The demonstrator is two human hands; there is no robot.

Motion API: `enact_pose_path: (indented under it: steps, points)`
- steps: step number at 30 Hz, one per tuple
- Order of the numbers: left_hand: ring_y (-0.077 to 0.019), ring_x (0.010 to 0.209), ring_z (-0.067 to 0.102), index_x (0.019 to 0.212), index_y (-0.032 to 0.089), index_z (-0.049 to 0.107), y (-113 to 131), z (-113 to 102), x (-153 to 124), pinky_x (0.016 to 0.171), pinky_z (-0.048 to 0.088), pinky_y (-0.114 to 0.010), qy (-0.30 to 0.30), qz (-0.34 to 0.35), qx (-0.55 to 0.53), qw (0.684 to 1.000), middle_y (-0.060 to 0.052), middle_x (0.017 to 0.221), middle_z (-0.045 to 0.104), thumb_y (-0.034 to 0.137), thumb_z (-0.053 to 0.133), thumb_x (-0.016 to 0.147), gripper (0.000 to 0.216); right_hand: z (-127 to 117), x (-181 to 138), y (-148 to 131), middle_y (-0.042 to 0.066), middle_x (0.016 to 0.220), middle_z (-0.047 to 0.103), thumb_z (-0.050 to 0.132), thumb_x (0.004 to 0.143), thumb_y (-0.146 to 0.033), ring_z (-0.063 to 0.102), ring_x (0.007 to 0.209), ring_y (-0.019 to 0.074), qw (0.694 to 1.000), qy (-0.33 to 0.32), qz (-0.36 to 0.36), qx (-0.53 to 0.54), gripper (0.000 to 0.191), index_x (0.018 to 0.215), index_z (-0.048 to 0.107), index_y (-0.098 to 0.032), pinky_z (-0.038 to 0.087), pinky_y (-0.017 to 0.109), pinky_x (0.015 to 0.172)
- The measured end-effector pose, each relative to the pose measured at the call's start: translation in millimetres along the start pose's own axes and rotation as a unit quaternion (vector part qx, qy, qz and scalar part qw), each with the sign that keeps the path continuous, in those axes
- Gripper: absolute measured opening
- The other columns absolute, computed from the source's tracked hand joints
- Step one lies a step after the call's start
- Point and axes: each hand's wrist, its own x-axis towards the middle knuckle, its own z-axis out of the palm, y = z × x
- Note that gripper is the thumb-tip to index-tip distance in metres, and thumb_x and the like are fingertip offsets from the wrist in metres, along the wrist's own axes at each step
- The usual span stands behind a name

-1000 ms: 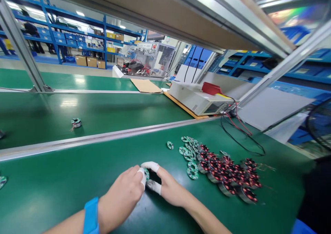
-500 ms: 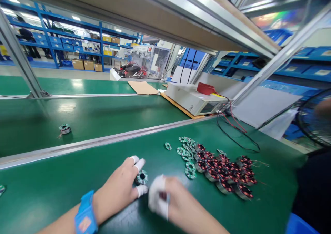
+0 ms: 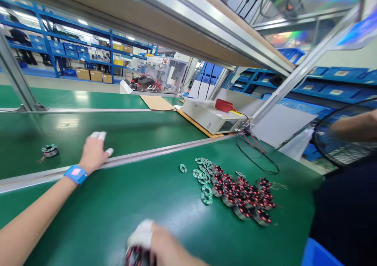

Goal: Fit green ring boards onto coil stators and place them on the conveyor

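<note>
My left hand (image 3: 94,151), with a blue wrist strap and white finger cots, reaches over the metal rail (image 3: 165,148) onto the far green belt (image 3: 132,128). Its fingers curl down with the back toward me, and whatever is under them is hidden. One finished coil part (image 3: 50,150) lies on that belt to its left. My right hand (image 3: 153,244) is at the bottom edge, blurred, closed on a red-wound coil (image 3: 137,257). A pile of red-wound coils (image 3: 241,197) and several green ring boards (image 3: 203,172) lie on the near mat to the right.
A single green ring (image 3: 183,168) lies apart from the pile. A white instrument (image 3: 213,119) with red and black leads (image 3: 255,150) stands at the back right. Cardboard (image 3: 157,102) lies behind it. A fan guard (image 3: 341,140) and another person's arm (image 3: 353,124) are at the right.
My left hand has moved from the near mat up and left across the rail onto the belt. My right hand has pulled back to the bottom edge with a coil. The belt's coil has drifted left.
</note>
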Motion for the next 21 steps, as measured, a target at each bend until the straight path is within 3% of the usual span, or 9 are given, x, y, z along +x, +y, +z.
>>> enact_pose_path:
  steps: [2,3,5,9,11,13,15,18,21]
  points:
    - [-0.0282,0.115,0.045,0.119,0.011,0.046,30,10,-35,0.097,0.037,-0.036,-0.144,0.093,-0.123,0.978,-0.014,0.123,0.05,0.015,0.055,0.065,0.055,-13,0,29,0.004,0.095,0.062,0.061,0.071,-0.012,0.06,0.081,0.0172,0.992,0.096,0.08,0.02,0.037,0.107,0.057,-0.022,0.051,0.028,0.07]
    - [-0.0247,0.111,0.05,0.12,0.014,0.046,45,16,-53,0.095,0.04,-0.032,-0.242,0.133,-0.187,0.943,-0.011,0.122,0.052,0.012,0.054,0.062,0.058,-18,0,41,0.004,0.094,0.061,0.06,0.069,-0.01,0.06,0.074,0.0157,0.984,0.131,0.117,0.036,0.042,0.109,0.055,-0.022,0.052,0.026,0.066]
    - [-0.0206,0.104,0.054,0.121,0.019,0.048,72,25,-85,0.092,0.041,-0.029,-0.332,0.178,-0.275,0.884,-0.006,0.118,0.056,0.007,0.053,0.059,0.064,-22,-2,57,0.003,0.089,0.059,0.058,0.067,-0.009,0.058,0.065,0.0134,0.969,0.172,0.166,0.067,0.048,0.114,0.051,-0.021,0.052,0.025,0.061]
    - [-0.0183,0.091,0.056,0.119,0.022,0.05,96,34,-116,0.084,0.044,-0.028,-0.318,0.193,-0.333,0.867,-0.001,0.104,0.062,0.008,0.055,0.065,0.056,-17,-5,60,0.004,0.088,0.059,0.058,0.069,-0.009,0.059,0.073,0.0162,0.963,0.215,0.153,0.047,0.056,0.122,0.046,-0.021,0.053,0.027,0.062]
    - [-0.0186,0.09,0.055,0.114,0.021,0.053,96,35,-117,0.082,0.043,-0.028,-0.298,0.2,-0.327,0.874,-0.001,0.099,0.061,0.009,0.056,0.068,0.047,-15,-5,56,0.008,0.101,0.059,0.06,0.07,-0.01,0.058,0.084,0.0198,0.962,0.252,0.101,-0.032,0.056,0.123,0.047,-0.021,0.053,0.031,0.069]
    - [-0.0185,0.09,0.053,0.108,0.021,0.055,95,36,-115,0.081,0.042,-0.028,-0.29,0.213,-0.31,0.88,-0.002,0.097,0.061,0.009,0.058,0.07,0.04,-16,-5,55,0.009,0.101,0.061,0.06,0.074,-0.011,0.057,0.088,0.0209,0.958,0.262,0.024,-0.113,0.042,0.114,0.056,-0.021,0.052,0.032,0.072]
    - [-0.0171,0.087,0.053,0.101,0.02,0.058,93,36,-114,0.079,0.041,-0.026,-0.289,0.227,-0.294,0.882,-0.001,0.095,0.06,0.009,0.058,0.071,0.032,-19,-5,57,0.006,0.085,0.065,0.053,0.082,-0.012,0.057,0.08,0.0184,0.953,0.253,-0.039,-0.159,0.023,0.099,0.064,-0.022,0.05,0.028,0.067]
    - [-0.015,0.084,0.052,0.088,0.02,0.059,93,36,-113,0.075,0.04,-0.023,-0.285,0.244,-0.278,0.884,0.0,0.088,0.058,0.007,0.058,0.072,0.021,-25,-9,60,0.005,0.073,0.064,0.045,0.087,-0.011,0.056,0.068,0.0155,0.943,0.253,-0.088,-0.196,0.023,0.088,0.066,-0.02,0.046,0.024,0.056]
    - [-0.0143,0.082,0.051,0.084,0.019,0.058,93,36,-115,0.073,0.038,-0.022,-0.276,0.248,-0.263,0.89,0.001,0.083,0.057,0.006,0.057,0.073,0.018,-23,-12,56,0.008,0.075,0.066,0.04,0.089,-0.012,0.057,0.07,0.0177,0.932,0.226,-0.146,-0.242,0.026,0.089,0.066,-0.016,0.047,0.027,0.058]
